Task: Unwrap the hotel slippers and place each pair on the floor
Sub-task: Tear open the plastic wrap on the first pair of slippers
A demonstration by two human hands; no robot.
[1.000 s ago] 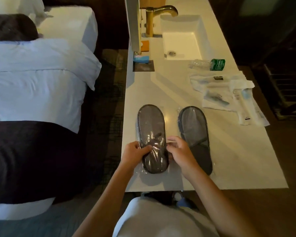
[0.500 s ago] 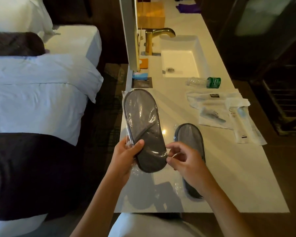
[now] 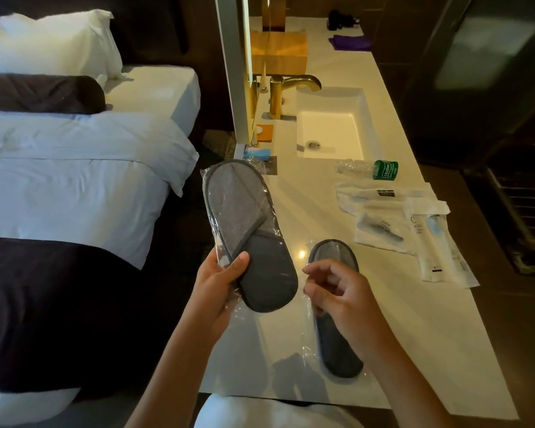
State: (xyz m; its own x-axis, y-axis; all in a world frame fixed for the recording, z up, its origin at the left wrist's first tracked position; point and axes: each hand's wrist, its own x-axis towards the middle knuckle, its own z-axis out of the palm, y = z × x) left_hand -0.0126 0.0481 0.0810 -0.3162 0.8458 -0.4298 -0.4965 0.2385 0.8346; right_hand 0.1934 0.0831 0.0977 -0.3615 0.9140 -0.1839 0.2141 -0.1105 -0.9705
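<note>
A grey slipper pack in clear plastic (image 3: 244,223) is held up above the left edge of the white counter (image 3: 414,350). My left hand (image 3: 220,282) grips it at its near end, thumb on top. A second wrapped grey slipper pack (image 3: 334,344) lies flat on the counter, partly hidden behind my right hand (image 3: 340,291). That hand hovers just right of the lifted pack with fingers loosely curled and holds nothing.
On the counter behind are wrapped toiletries (image 3: 414,230), a plastic bottle with a green label (image 3: 371,169), a sink (image 3: 328,131) with a gold tap (image 3: 288,88), and a mirror panel (image 3: 232,72). A bed (image 3: 68,186) stands to the left across a dark floor gap.
My left hand has lifted the left slipper pack off the counter and raised it. My right hand has let go of the pack and drawn slightly away.
</note>
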